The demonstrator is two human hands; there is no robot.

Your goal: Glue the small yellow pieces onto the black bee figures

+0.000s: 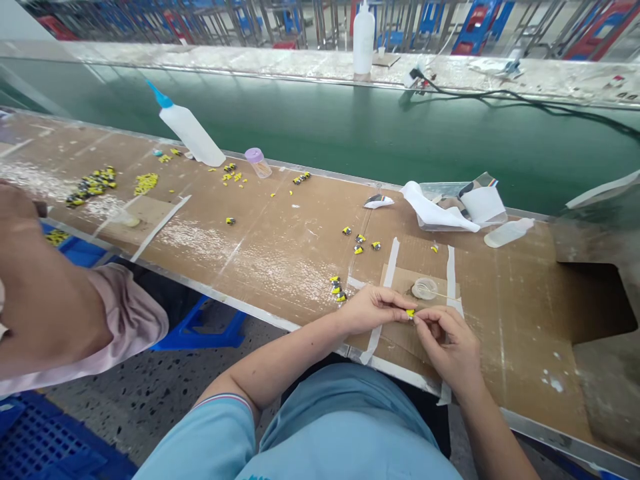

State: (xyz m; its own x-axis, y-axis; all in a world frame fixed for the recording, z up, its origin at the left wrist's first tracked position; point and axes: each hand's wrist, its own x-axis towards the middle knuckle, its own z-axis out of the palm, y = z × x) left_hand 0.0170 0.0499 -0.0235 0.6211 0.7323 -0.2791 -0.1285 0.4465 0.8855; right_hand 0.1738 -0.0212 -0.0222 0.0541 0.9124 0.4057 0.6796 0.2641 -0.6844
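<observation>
Between the fingertips of my left hand [375, 309] is a small yellow piece [411, 313], too small to name closely. My right hand [449, 340] pinches at its other side, so both hands meet on it just above the taped cardboard pad [400, 340]. Behind them sits a small round clear dish [425, 288] with a thin stick [447, 296] reaching out to the right. Left of my left hand lies a short row of black-and-yellow parts [338, 289]. Several similar parts [359, 239] are scattered farther back.
A co-worker's arm [45, 293] comes in from the left near a pile of black-and-yellow parts [95, 185]. Along the table's far edge are a blue-tipped bottle [193, 133], a purple-lidded jar [258, 163], a clear tray [440, 223] and a small bottle [509, 233].
</observation>
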